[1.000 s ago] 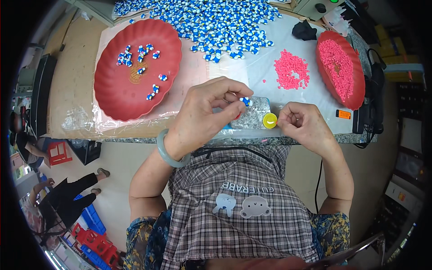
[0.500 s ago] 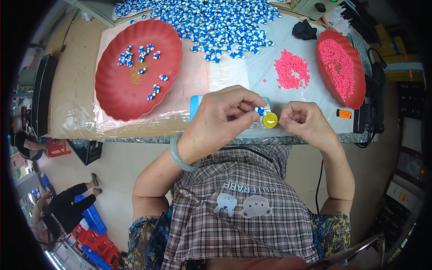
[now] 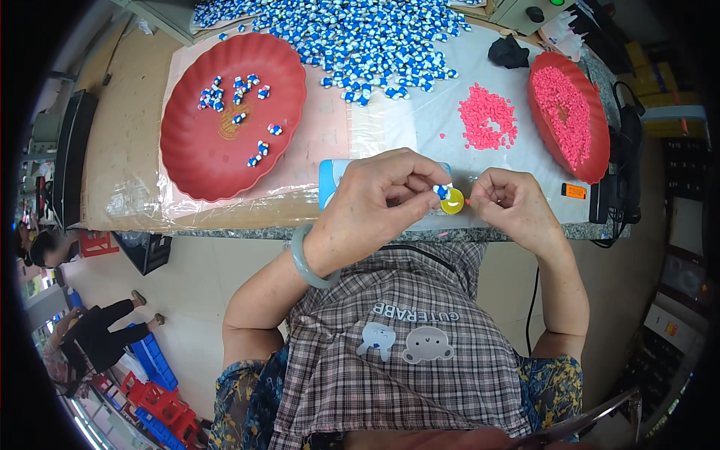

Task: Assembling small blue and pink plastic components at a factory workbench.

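Between the thumb and finger of my left hand (image 3: pixel 379 196) is a small blue-and-white figurine piece (image 3: pixel 442 192), held at the edge of a round yellow pot (image 3: pixel 452 201). My right hand (image 3: pixel 514 206) is pinched closed just right of the pot. A tiny pink piece (image 3: pixel 469 201) shows at its fingertips, like those in the pink heap (image 3: pixel 487 120) behind. Partly hidden beneath my left hand lies a light-blue flat item (image 3: pixel 328 184). A green bangle (image 3: pixel 304 262) circles my left wrist.
A red scalloped tray (image 3: pixel 180 142) with several blue-and-white pieces stands at left. A large pile of such pieces (image 3: pixel 367 52) covers the back. Another red tray (image 3: pixel 598 154) holds pink pieces at right, near a black cloth (image 3: pixel 508 52). A person (image 3: pixel 105 330) is at far left.
The figurine piece in my left hand has shifted slightly right and down, against the yellow pot, and turned. My right hand has barely moved.
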Motion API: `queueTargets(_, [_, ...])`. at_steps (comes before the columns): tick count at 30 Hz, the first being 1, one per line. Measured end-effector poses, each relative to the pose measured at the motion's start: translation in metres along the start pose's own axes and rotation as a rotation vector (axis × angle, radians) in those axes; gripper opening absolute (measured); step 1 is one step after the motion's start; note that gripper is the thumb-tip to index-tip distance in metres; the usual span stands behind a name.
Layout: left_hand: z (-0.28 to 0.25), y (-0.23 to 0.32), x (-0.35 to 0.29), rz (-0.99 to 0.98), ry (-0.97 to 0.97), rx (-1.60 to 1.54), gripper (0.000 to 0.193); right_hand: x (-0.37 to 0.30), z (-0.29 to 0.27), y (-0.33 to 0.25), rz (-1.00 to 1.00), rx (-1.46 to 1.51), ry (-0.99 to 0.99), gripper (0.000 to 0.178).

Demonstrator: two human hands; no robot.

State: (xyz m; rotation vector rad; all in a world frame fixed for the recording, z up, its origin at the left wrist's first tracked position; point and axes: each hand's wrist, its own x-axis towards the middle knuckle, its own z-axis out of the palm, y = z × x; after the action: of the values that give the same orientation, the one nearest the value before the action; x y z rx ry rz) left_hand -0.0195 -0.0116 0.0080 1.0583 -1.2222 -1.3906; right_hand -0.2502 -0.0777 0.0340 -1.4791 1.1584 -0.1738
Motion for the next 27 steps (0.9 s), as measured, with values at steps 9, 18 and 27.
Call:
queueTargets(9, [0.006,-0.001,0.001,0.005,-0.035,-0.085,0.02,-0.01,0.008,-0.007,-0.067,0.353,-0.022,0.005])
queueTargets(18, [0.009,-0.002,0.001,0.095,-0.034,0.049,0.017,-0.005,0.021,-0.005,-0.167,0.448,0.015,0.005])
queueTargets(27, [0.011,-0.002,0.002,0.253,0.016,0.29,0.014,-0.002,0.023,-0.005,-0.156,0.363,0.057,0.006])
